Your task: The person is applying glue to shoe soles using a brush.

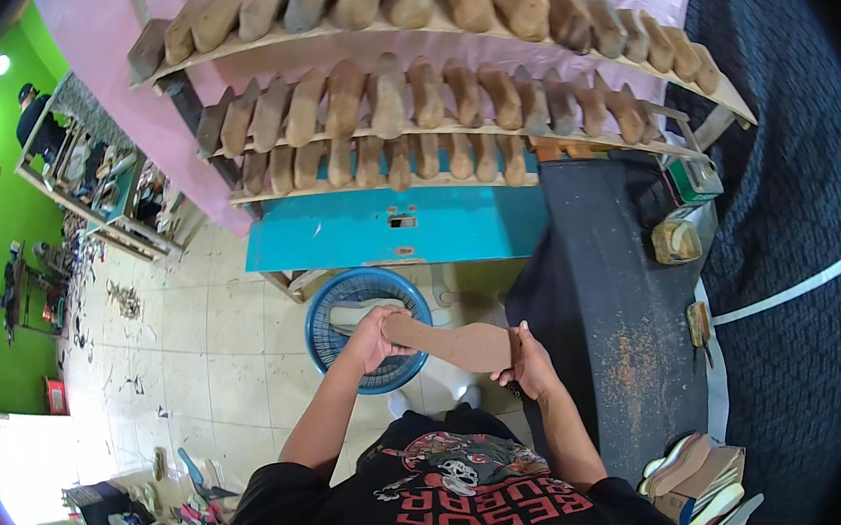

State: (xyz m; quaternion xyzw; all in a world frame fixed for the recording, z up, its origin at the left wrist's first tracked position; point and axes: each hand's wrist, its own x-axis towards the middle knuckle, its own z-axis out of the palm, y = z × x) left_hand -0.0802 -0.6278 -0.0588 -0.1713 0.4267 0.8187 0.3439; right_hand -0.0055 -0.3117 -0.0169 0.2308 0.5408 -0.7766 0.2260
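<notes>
plainly brown, a long sole-shaped piece, broader at one end

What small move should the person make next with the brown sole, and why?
Probably turn the brown sole over to check its other face: the left hand and right hand support it at opposite ends, and only one broad face shows to the camera.
</notes>
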